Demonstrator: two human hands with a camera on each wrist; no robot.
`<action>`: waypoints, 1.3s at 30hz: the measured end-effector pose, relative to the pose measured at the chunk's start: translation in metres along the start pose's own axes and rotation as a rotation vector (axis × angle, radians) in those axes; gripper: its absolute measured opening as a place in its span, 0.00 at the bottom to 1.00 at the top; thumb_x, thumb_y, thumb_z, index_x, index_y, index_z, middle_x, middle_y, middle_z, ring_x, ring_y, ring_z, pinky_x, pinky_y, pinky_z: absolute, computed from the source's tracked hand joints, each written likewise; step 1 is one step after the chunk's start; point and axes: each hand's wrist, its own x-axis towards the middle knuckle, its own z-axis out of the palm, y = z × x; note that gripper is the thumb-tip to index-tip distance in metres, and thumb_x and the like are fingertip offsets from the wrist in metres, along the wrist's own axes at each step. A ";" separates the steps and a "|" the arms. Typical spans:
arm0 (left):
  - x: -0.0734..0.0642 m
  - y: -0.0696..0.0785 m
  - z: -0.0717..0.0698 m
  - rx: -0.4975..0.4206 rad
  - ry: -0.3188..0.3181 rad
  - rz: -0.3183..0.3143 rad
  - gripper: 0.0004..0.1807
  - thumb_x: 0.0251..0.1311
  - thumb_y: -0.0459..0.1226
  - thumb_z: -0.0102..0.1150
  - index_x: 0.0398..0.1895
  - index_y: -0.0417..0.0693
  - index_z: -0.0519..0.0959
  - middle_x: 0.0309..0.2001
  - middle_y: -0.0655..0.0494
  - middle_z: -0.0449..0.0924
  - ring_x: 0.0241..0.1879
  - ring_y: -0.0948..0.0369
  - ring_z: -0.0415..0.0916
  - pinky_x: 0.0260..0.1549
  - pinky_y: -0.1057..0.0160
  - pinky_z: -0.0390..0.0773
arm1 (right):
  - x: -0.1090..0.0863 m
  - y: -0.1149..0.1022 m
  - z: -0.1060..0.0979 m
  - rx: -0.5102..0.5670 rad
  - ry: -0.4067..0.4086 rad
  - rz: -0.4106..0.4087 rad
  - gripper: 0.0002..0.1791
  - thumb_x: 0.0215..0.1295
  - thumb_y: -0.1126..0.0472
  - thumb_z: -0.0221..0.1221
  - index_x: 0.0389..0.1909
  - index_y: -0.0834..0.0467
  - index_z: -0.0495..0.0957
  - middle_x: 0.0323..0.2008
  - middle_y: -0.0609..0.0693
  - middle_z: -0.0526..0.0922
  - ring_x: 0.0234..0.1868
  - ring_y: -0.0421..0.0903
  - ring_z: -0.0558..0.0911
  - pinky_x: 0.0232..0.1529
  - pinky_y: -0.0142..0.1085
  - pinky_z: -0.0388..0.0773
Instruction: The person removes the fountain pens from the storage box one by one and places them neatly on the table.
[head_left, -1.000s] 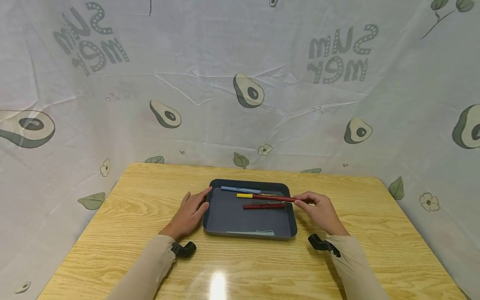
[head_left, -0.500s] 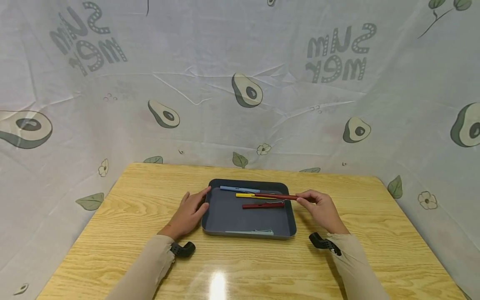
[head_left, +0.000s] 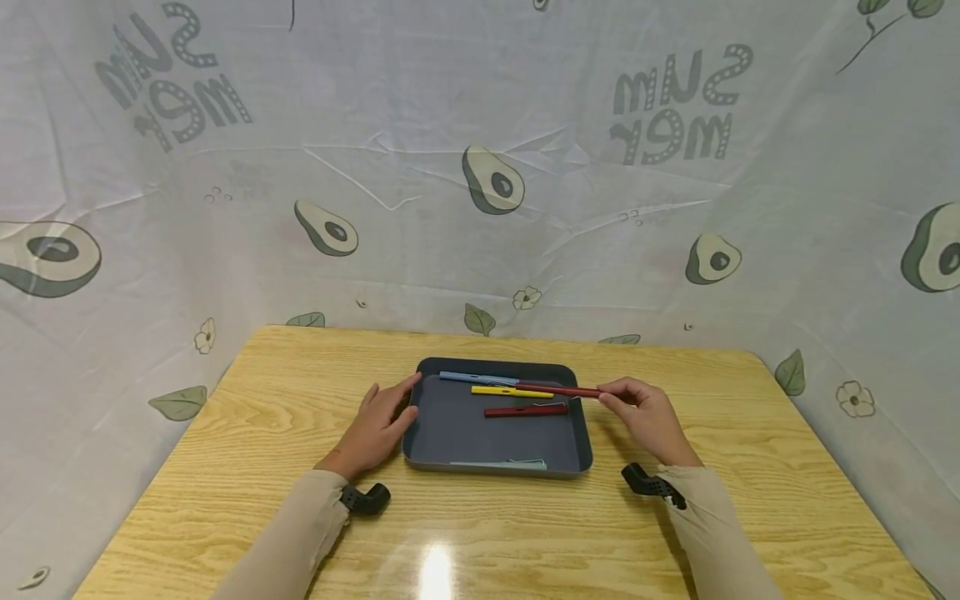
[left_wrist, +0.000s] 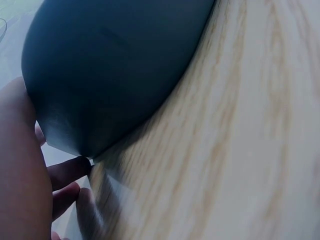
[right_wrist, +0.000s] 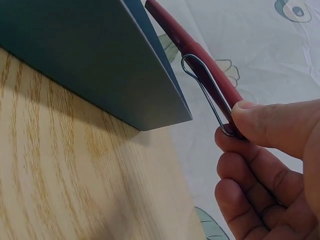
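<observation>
My right grip (head_left: 651,421) pinches the red pen (head_left: 557,389) at its clip end, presumably so its length reaches left over the tray (head_left: 480,437). My left grip (head_left: 377,427), fingers relaxed, touches the tray's left side, likely to steady it on the desk (head_left: 517,533). Inside lie the blue pen (head_left: 477,378), yellow pen (head_left: 493,390) and maroon pen (head_left: 525,411), far to near; the pale pen (head_left: 501,465) lies along the near wall.

A pale, creased cloth (head_left: 405,287) printed with halved avocados (head_left: 492,180), leaves (head_left: 178,403), flowers (head_left: 857,400) and mirrored "summer" lettering (head_left: 672,125) hangs behind and beside a wooden table (head_left: 540,533). The yellowish, grained tabletop has rounded far corners, and a bright reflection (head_left: 436,571) gleams at the bottom of the head view.
</observation>
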 end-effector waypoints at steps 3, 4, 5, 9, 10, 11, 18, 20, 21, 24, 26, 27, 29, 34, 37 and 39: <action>0.000 0.001 0.000 -0.006 0.002 -0.004 0.30 0.72 0.46 0.45 0.75 0.62 0.52 0.70 0.59 0.60 0.68 0.58 0.59 0.70 0.45 0.36 | -0.001 -0.002 -0.001 0.016 0.000 -0.001 0.09 0.65 0.59 0.60 0.41 0.57 0.83 0.38 0.53 0.83 0.36 0.43 0.80 0.33 0.29 0.78; 0.000 0.001 -0.001 -0.006 0.002 -0.004 0.30 0.72 0.46 0.45 0.75 0.62 0.53 0.70 0.59 0.60 0.68 0.58 0.60 0.70 0.45 0.36 | -0.001 -0.004 -0.001 0.021 -0.001 -0.002 0.09 0.65 0.60 0.59 0.42 0.58 0.83 0.38 0.54 0.83 0.36 0.45 0.80 0.33 0.29 0.78; 0.000 0.002 -0.001 -0.007 0.003 -0.005 0.30 0.72 0.46 0.45 0.74 0.62 0.53 0.70 0.60 0.60 0.68 0.58 0.60 0.70 0.45 0.36 | -0.002 -0.006 -0.001 0.023 -0.001 -0.002 0.09 0.65 0.61 0.59 0.42 0.59 0.83 0.38 0.55 0.83 0.36 0.48 0.80 0.33 0.30 0.78; 0.000 0.002 0.000 -0.005 0.005 -0.002 0.30 0.71 0.46 0.45 0.74 0.62 0.53 0.70 0.59 0.60 0.67 0.57 0.60 0.70 0.44 0.36 | 0.000 -0.004 -0.001 0.042 -0.008 0.009 0.09 0.66 0.62 0.59 0.42 0.61 0.82 0.39 0.57 0.83 0.38 0.58 0.80 0.31 0.34 0.79; 0.000 0.002 0.000 -0.005 0.006 -0.002 0.30 0.71 0.46 0.45 0.74 0.62 0.53 0.70 0.59 0.61 0.67 0.57 0.60 0.70 0.44 0.36 | 0.001 0.000 -0.001 0.044 -0.011 0.014 0.09 0.66 0.61 0.59 0.42 0.60 0.83 0.39 0.56 0.83 0.38 0.59 0.79 0.31 0.34 0.79; 0.000 0.001 0.000 -0.005 0.008 0.002 0.30 0.71 0.46 0.46 0.74 0.61 0.54 0.70 0.58 0.61 0.67 0.57 0.61 0.70 0.43 0.37 | 0.002 0.005 0.000 0.047 -0.014 0.021 0.09 0.66 0.60 0.59 0.42 0.59 0.83 0.40 0.56 0.83 0.39 0.60 0.79 0.31 0.34 0.79; 0.004 -0.001 0.002 0.007 0.019 0.032 0.30 0.71 0.46 0.46 0.74 0.60 0.55 0.70 0.59 0.60 0.68 0.58 0.60 0.69 0.41 0.38 | 0.007 0.029 -0.001 0.021 0.015 0.030 0.12 0.65 0.53 0.59 0.43 0.54 0.83 0.38 0.53 0.83 0.36 0.55 0.79 0.29 0.31 0.77; 0.004 -0.001 0.002 0.003 0.018 0.029 0.30 0.71 0.46 0.47 0.74 0.60 0.55 0.70 0.60 0.60 0.67 0.58 0.61 0.69 0.42 0.37 | 0.007 0.031 -0.003 0.006 0.020 0.022 0.12 0.65 0.52 0.59 0.42 0.54 0.83 0.37 0.52 0.83 0.35 0.55 0.79 0.27 0.31 0.76; 0.003 -0.002 0.002 0.000 0.017 0.026 0.30 0.71 0.46 0.47 0.74 0.60 0.55 0.70 0.60 0.61 0.67 0.58 0.61 0.69 0.42 0.37 | 0.008 0.032 -0.004 0.005 0.022 0.023 0.12 0.64 0.51 0.59 0.41 0.53 0.83 0.37 0.52 0.83 0.35 0.55 0.79 0.27 0.31 0.76; 0.002 -0.003 0.002 0.000 0.016 0.016 0.30 0.71 0.46 0.47 0.74 0.61 0.55 0.69 0.60 0.61 0.67 0.58 0.62 0.69 0.42 0.37 | 0.008 0.034 -0.007 -0.014 0.019 0.019 0.13 0.65 0.50 0.59 0.42 0.53 0.83 0.37 0.52 0.83 0.34 0.55 0.79 0.26 0.31 0.76; 0.001 -0.002 0.002 -0.004 0.018 0.018 0.30 0.71 0.46 0.47 0.74 0.60 0.55 0.69 0.59 0.61 0.67 0.58 0.62 0.69 0.42 0.37 | 0.008 0.035 -0.011 -0.012 0.022 0.019 0.13 0.65 0.50 0.59 0.42 0.53 0.83 0.37 0.52 0.83 0.35 0.56 0.79 0.27 0.31 0.77; 0.001 -0.002 0.002 -0.007 0.018 0.014 0.30 0.71 0.46 0.47 0.74 0.61 0.55 0.69 0.59 0.61 0.67 0.58 0.62 0.69 0.42 0.37 | 0.007 0.035 -0.013 -0.015 0.024 0.017 0.12 0.65 0.51 0.59 0.42 0.53 0.83 0.37 0.52 0.83 0.35 0.56 0.79 0.27 0.31 0.77; 0.001 -0.002 0.002 -0.009 0.017 0.012 0.30 0.71 0.47 0.47 0.74 0.61 0.55 0.69 0.60 0.61 0.67 0.59 0.61 0.70 0.43 0.37 | 0.006 0.037 -0.018 -0.022 0.027 0.018 0.12 0.65 0.51 0.58 0.43 0.53 0.83 0.38 0.51 0.83 0.36 0.56 0.80 0.27 0.31 0.77; 0.001 -0.003 0.002 -0.010 0.018 0.012 0.30 0.71 0.47 0.46 0.74 0.60 0.55 0.69 0.60 0.62 0.67 0.59 0.62 0.70 0.44 0.36 | 0.001 0.041 -0.030 -0.058 0.040 0.020 0.12 0.67 0.52 0.57 0.43 0.53 0.82 0.39 0.52 0.83 0.36 0.55 0.80 0.28 0.33 0.78; 0.001 -0.003 0.002 -0.012 0.019 0.013 0.30 0.71 0.47 0.46 0.74 0.60 0.54 0.69 0.59 0.62 0.66 0.58 0.63 0.70 0.44 0.36 | -0.001 0.046 -0.039 -0.069 0.048 0.023 0.12 0.67 0.52 0.57 0.44 0.54 0.82 0.39 0.53 0.83 0.36 0.54 0.80 0.28 0.35 0.79; 0.001 -0.004 0.003 -0.012 0.020 0.013 0.30 0.71 0.47 0.46 0.74 0.61 0.54 0.69 0.59 0.62 0.66 0.58 0.63 0.70 0.44 0.36 | -0.004 0.049 -0.045 -0.071 0.048 0.025 0.13 0.67 0.53 0.57 0.45 0.55 0.82 0.39 0.54 0.82 0.36 0.54 0.79 0.28 0.35 0.79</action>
